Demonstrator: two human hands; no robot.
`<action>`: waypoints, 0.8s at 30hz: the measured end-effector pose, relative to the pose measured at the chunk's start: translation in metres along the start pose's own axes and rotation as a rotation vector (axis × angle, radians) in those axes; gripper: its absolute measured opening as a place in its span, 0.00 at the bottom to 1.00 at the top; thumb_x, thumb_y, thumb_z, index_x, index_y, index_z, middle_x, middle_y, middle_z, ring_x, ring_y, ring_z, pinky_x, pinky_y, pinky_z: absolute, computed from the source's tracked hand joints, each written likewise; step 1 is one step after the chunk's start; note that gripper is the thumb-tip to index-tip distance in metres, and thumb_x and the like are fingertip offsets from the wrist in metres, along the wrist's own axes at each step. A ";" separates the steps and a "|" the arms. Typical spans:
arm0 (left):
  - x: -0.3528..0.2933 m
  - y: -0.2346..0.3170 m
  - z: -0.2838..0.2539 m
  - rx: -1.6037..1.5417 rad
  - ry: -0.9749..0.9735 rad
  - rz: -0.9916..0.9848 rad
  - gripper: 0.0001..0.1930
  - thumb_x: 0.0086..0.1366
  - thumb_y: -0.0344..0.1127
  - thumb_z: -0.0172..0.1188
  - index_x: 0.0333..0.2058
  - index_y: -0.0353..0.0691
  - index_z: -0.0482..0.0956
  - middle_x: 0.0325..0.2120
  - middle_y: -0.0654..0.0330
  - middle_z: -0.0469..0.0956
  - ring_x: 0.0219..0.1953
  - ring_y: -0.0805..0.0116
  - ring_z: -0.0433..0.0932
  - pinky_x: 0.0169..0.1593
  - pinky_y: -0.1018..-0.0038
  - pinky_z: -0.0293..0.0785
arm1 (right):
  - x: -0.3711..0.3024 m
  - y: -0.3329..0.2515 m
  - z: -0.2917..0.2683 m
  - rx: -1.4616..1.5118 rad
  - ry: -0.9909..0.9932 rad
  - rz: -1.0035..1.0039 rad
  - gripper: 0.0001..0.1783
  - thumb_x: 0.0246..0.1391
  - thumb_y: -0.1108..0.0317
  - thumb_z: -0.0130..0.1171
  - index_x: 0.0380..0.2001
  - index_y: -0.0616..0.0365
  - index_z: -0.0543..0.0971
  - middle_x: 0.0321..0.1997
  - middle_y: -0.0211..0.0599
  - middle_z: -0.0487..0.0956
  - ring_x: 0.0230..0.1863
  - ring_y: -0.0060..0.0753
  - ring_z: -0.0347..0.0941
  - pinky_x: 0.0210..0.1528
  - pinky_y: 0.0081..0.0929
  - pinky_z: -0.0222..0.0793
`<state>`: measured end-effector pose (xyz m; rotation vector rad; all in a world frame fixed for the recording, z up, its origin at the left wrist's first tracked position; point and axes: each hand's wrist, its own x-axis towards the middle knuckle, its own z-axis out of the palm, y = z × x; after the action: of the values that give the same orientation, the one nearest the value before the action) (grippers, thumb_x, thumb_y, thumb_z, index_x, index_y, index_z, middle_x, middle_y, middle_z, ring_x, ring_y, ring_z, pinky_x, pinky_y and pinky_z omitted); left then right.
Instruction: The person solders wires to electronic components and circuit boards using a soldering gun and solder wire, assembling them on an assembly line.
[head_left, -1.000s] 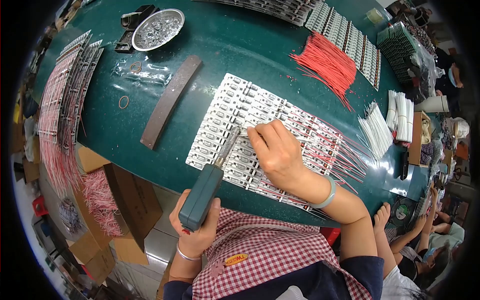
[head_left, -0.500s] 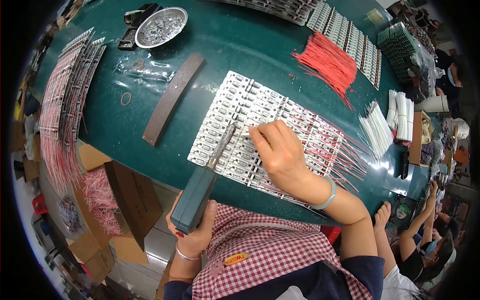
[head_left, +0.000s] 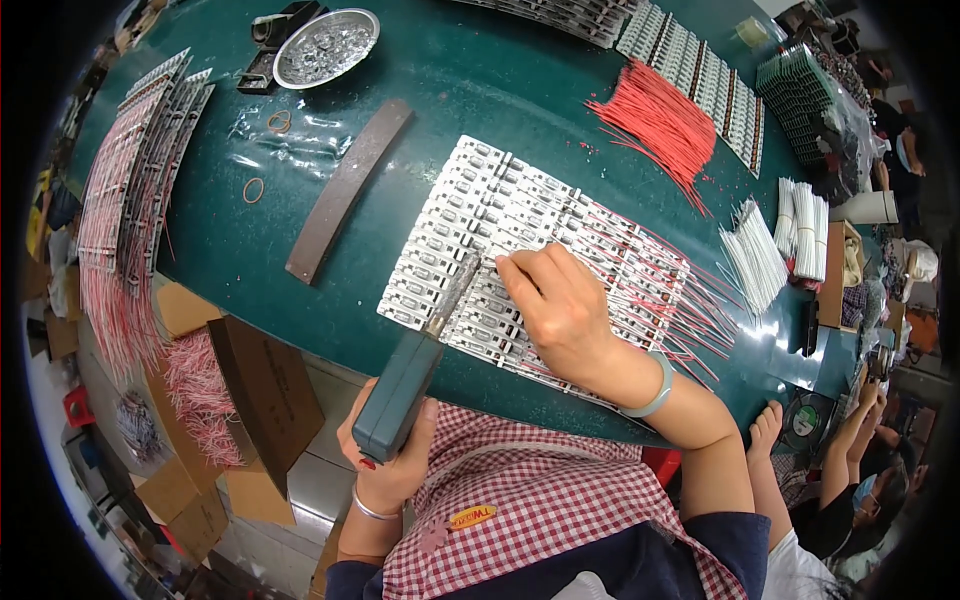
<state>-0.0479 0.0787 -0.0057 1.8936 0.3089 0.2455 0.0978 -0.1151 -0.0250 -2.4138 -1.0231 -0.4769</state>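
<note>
A panel of small white circuit boards [head_left: 425,262] lies tilted on the green table in front of me. My left hand [head_left: 395,450] is wrapped round the dark green handle of a soldering gun [head_left: 398,385]. Its long, crusted grey tip rests over the panel near the middle rows. My right hand [head_left: 555,300] hovers over the panel with thumb and forefinger pinched close to that tip. What they pinch is too small to make out. Red and white wires [head_left: 690,318] trail from the panel's right side, partly behind my right hand.
A brown bar [head_left: 350,190] lies left of the panel, and a metal bowl of solder scraps [head_left: 327,48] stands beyond it. Red wires [head_left: 655,125] and white wires [head_left: 752,258] lie in bundles. Wired panels [head_left: 135,190] stack at left, above a cardboard box [head_left: 265,400]. People sit at right.
The soldering gun has shifted slightly right, and its tip is now closer to my right fingertips. My right hand stays almost in place.
</note>
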 end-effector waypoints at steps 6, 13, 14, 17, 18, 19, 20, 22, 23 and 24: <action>0.003 0.000 0.000 0.083 -0.047 0.041 0.11 0.55 0.23 0.69 0.38 0.28 0.81 0.33 0.52 0.81 0.30 0.63 0.82 0.34 0.74 0.76 | -0.001 0.000 0.001 -0.013 0.002 0.004 0.20 0.40 0.78 0.60 0.42 0.69 0.80 0.37 0.40 0.79 0.32 0.37 0.74 0.29 0.31 0.71; 0.003 0.004 0.000 0.086 -0.052 0.031 0.10 0.55 0.23 0.69 0.36 0.29 0.80 0.31 0.52 0.81 0.29 0.62 0.81 0.34 0.73 0.76 | 0.000 0.000 0.001 -0.008 0.001 -0.007 0.21 0.40 0.78 0.60 0.42 0.70 0.80 0.37 0.40 0.79 0.31 0.37 0.73 0.28 0.31 0.71; 0.003 0.005 0.000 0.102 -0.054 0.041 0.10 0.55 0.23 0.69 0.36 0.29 0.81 0.32 0.52 0.81 0.29 0.62 0.81 0.34 0.73 0.76 | 0.000 0.000 0.001 -0.009 0.002 -0.006 0.21 0.40 0.78 0.60 0.42 0.70 0.80 0.37 0.40 0.79 0.31 0.37 0.73 0.28 0.31 0.71; -0.002 0.001 -0.001 0.081 -0.021 0.045 0.11 0.56 0.23 0.69 0.38 0.29 0.81 0.32 0.53 0.81 0.30 0.63 0.82 0.35 0.73 0.77 | 0.000 0.000 0.002 -0.015 0.000 -0.007 0.21 0.39 0.78 0.60 0.42 0.70 0.80 0.37 0.41 0.78 0.32 0.37 0.73 0.29 0.31 0.71; -0.004 0.000 -0.001 0.044 0.015 0.038 0.11 0.56 0.23 0.69 0.39 0.28 0.82 0.32 0.53 0.81 0.30 0.63 0.82 0.35 0.73 0.77 | 0.000 0.000 0.001 -0.014 -0.004 -0.007 0.21 0.39 0.78 0.60 0.42 0.70 0.80 0.37 0.41 0.78 0.32 0.37 0.73 0.29 0.31 0.71; -0.004 0.000 -0.001 0.044 0.015 0.038 0.11 0.56 0.23 0.69 0.39 0.28 0.82 0.32 0.53 0.81 0.30 0.63 0.82 0.35 0.73 0.77 | 0.000 0.000 0.001 -0.013 -0.010 -0.008 0.21 0.39 0.78 0.60 0.42 0.70 0.80 0.37 0.41 0.78 0.33 0.38 0.73 0.29 0.31 0.71; -0.004 0.000 -0.002 0.038 0.025 0.054 0.11 0.57 0.24 0.69 0.40 0.29 0.82 0.33 0.53 0.82 0.31 0.63 0.82 0.36 0.73 0.77 | 0.000 0.000 0.001 -0.013 -0.010 -0.008 0.21 0.39 0.78 0.60 0.42 0.70 0.80 0.37 0.41 0.78 0.33 0.38 0.73 0.29 0.31 0.71; -0.004 0.001 -0.003 0.032 0.037 0.070 0.12 0.57 0.24 0.69 0.40 0.29 0.82 0.33 0.53 0.82 0.31 0.63 0.82 0.36 0.73 0.77 | 0.000 -0.001 0.000 -0.022 -0.024 -0.006 0.20 0.40 0.79 0.59 0.42 0.70 0.80 0.37 0.41 0.78 0.33 0.38 0.73 0.30 0.31 0.71; -0.005 0.003 -0.003 0.038 0.027 0.064 0.12 0.58 0.24 0.69 0.40 0.29 0.82 0.34 0.53 0.82 0.32 0.63 0.82 0.37 0.73 0.77 | 0.000 -0.001 0.000 -0.021 -0.023 -0.007 0.20 0.40 0.79 0.59 0.42 0.70 0.80 0.37 0.41 0.78 0.33 0.38 0.73 0.30 0.31 0.71; -0.005 0.003 -0.004 0.044 0.016 0.059 0.12 0.58 0.24 0.68 0.41 0.29 0.82 0.34 0.52 0.82 0.32 0.63 0.82 0.37 0.73 0.77 | 0.000 0.000 0.001 -0.027 -0.016 -0.016 0.19 0.40 0.77 0.59 0.40 0.72 0.80 0.35 0.40 0.76 0.34 0.37 0.72 0.30 0.30 0.70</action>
<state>-0.0535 0.0794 -0.0014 1.9472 0.2720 0.2956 0.0975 -0.1144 -0.0254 -2.4384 -1.0497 -0.4802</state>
